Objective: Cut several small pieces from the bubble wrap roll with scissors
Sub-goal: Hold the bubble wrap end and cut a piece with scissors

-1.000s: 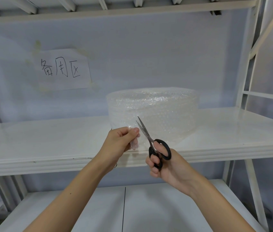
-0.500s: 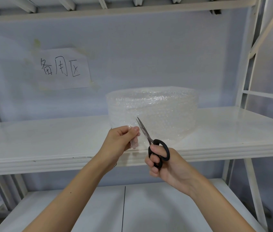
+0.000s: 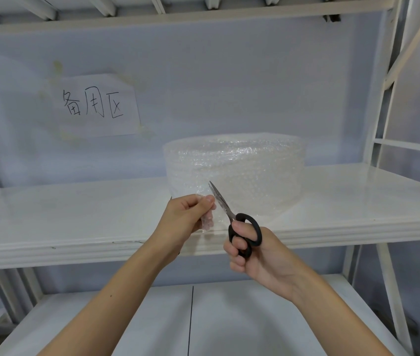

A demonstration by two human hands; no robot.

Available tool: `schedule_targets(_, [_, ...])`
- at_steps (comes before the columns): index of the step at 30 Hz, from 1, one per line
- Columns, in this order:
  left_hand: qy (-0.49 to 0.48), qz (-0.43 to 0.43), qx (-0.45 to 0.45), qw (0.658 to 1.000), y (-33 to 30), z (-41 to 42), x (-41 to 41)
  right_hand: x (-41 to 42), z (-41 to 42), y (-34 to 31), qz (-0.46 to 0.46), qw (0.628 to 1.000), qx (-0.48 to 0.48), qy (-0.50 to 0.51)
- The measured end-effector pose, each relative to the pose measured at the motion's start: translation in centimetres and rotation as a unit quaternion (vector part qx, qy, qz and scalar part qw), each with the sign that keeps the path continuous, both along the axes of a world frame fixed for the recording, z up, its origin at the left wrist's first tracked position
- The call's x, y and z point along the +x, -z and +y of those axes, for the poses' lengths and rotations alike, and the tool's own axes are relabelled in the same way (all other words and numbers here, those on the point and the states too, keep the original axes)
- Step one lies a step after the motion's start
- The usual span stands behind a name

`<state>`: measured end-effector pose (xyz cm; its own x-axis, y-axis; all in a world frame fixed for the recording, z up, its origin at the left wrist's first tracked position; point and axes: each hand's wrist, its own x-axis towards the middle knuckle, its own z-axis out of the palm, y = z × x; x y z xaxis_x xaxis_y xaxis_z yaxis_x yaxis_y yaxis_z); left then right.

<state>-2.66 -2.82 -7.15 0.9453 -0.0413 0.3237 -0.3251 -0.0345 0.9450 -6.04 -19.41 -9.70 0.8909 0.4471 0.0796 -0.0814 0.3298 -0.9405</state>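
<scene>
I am looking into a white metal shelf unit against a pale blue wall, and the middle shelf [image 3: 75, 222] carries the work. Taking the bubble wrap roll [image 3: 234, 173] as my landmark, both hands sit just in front of its lower left face.

The left hand [image 3: 185, 219] pinches the loose flap of wrap [image 3: 208, 222] between thumb and curled fingers [image 3: 207, 200], pulling it toward me off the roll. The right hand [image 3: 252, 255] grips the scissors [image 3: 232, 217], fingers clamped through the black handles. The blades look nearly together, pointing up and slightly left toward the roll, and their long axis runs just right of the left fingertips, almost touching the flap. I cannot tell for sure whether the wrap sits between the blades, it being clear.

So the coming cut turns on this: the flap lies immediately left of the blades, held taut, and the blade line runs roughly parallel to the flap's pinched edge. The right hand does the cutting; the left only steadies. My worry is the left fingertips sitting so near the blade.

Beyond the roll, a paper sign [image 3: 95, 106] with handwritten characters is taped to the wall, up and left of it. A lower shelf [image 3: 126, 317] lies beneath my forearms. Nothing stands between the hands and the roll.
</scene>
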Motion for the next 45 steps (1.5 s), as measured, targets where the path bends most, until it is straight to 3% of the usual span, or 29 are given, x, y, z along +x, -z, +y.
schedule_targets(19, [0.017, 0.005, 0.001, 1.0, 0.1, 0.4, 0.3, 0.6, 0.2, 0.3, 0.036, 0.998, 0.031, -0.048])
schedule_targets(35, [0.025, -0.004, -0.023, 0.999, 0.3, 0.8, 0.6, 0.4, -0.7, 0.7, 0.035, 0.997, -0.052, -0.035])
schedule_targets(45, [0.029, -0.005, -0.024, 0.999, -0.1, 1.2, 0.4, 0.2, 0.4, 0.1, 0.018, 0.999, -0.038, -0.033])
